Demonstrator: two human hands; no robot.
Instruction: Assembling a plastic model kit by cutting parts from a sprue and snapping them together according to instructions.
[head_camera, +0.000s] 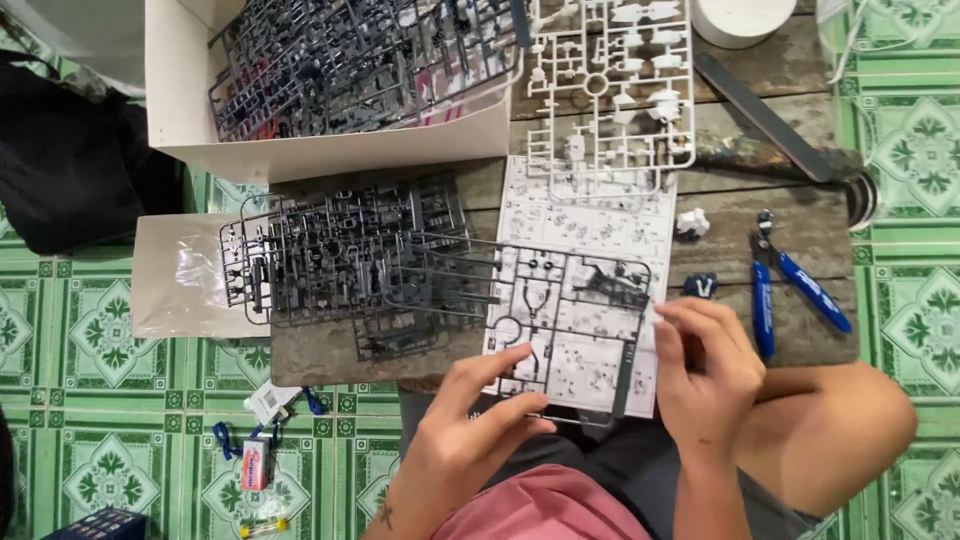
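Wooden table (780, 255): both hands (470, 425) (705, 365) prob. holding grey parts frame (560, 330)

The cardboard box (300, 150) ran off the top edge, its far wall out of view. The white round container (742, 20) at the bench's far right corner was cut off too. The instruction sheet (590, 230) lay partly covered by a grey sprue frame (560, 330) and a white sprue (610, 90); its print was too small to tell. Left hand (470, 430) and right hand (705, 375) hid the sheet's near edge. Both forearms left the bottom edge. Sprue parts inside the box blurred together.
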